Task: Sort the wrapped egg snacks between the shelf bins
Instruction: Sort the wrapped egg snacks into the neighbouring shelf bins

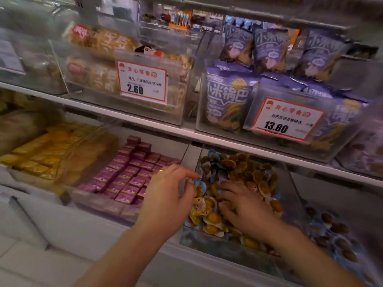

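Clear acrylic bin on the lower shelf was filled w/ wrapped egg snacks, heaped loosely, blue- and yellow-edged wrappers mixed. Right hand was laid flat on the heap, fingers spread and fairly straight, nothing clenched; prob. placed so to rake through and separate the two kinds. Left hand was held at the bin's left wall; its fingertips seemed to be pinching a blue-edged pack at the rim, though blur kept this from being certain.

Egg snacks were seen lying every which way: some face-up w/ the brown egg showing, some on edge. No common long axis could be made out; packs are roundish. A second bin to the right held darker egg packs w/ blue edges, likely the destination for that kind. Purple boxes were stacked in rows in the neighbouring left bin.
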`<state>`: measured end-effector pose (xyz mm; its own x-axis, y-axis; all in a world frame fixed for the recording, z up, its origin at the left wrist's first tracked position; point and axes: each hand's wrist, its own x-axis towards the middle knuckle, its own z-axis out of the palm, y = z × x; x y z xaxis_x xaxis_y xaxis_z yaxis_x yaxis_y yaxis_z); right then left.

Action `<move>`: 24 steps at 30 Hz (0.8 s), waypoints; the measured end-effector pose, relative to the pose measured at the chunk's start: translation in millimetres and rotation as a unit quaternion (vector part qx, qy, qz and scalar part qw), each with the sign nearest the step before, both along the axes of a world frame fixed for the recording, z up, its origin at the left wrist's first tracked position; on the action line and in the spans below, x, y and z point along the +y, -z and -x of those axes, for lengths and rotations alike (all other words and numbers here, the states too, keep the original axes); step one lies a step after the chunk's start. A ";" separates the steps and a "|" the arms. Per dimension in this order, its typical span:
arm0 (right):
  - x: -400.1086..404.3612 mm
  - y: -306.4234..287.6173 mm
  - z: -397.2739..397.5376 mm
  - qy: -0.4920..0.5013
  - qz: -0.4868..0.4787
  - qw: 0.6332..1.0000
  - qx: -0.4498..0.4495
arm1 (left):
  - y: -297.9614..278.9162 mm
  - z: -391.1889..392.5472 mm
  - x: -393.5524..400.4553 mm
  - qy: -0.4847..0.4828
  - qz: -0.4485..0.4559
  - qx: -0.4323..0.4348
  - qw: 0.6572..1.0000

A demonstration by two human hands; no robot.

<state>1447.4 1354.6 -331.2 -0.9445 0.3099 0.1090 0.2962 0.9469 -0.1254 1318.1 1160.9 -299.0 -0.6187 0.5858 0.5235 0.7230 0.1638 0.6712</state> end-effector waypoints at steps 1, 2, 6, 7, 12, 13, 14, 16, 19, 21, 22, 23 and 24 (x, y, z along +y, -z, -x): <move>2.9 -3.8 -1.9 0.000 0.006 1.000 -0.009 | -0.2 0.1 0.0 0.006 0.005 0.000 1.000; 5.0 -8.1 -0.1 0.005 0.011 1.000 -0.018 | 0.2 0.6 -0.3 0.010 0.010 0.002 1.000; 10.2 -29.0 32.8 0.067 0.075 0.995 0.002 | -2.4 4.0 -3.0 0.008 0.007 -0.008 1.000; 13.0 -32.7 44.6 0.091 0.096 0.991 0.020 | -4.2 4.5 -3.2 0.003 0.001 -0.013 1.000; 15.5 -29.0 98.0 0.107 0.115 0.986 -0.047 | -8.7 1.9 -0.4 -0.006 -0.014 -0.050 0.999; 13.7 -25.2 104.3 0.113 0.105 0.986 -0.067 | -8.2 1.9 0.2 -0.002 -0.005 -0.052 0.999; 10.8 -22.3 108.2 0.120 0.105 0.984 -0.078 | -7.6 2.4 0.4 -0.001 0.003 -0.051 0.999; 2.8 -17.3 108.1 0.115 0.116 0.984 -0.074 | -6.7 4.8 0.1 -0.006 0.005 -0.049 0.999; 0.3 -5.2 94.1 0.084 0.105 0.991 -0.026 | -6.7 7.3 -0.4 -0.017 -0.006 -0.044 0.999; 1.2 -3.5 82.6 0.076 0.129 0.988 0.030 | -7.0 7.1 -0.1 -0.017 -0.015 -0.043 0.999; 2.9 -4.9 77.8 0.081 0.158 0.982 0.063 | -7.1 6.3 0.0 -0.013 -0.018 -0.044 0.999; 5.7 -7.1 72.8 0.097 0.195 0.971 0.096 | -7.0 5.2 0.2 -0.008 -0.019 -0.044 0.999; 8.5 -10.8 68.0 0.122 0.234 0.956 0.129 | -6.7 3.9 0.3 -0.003 -0.017 -0.045 0.999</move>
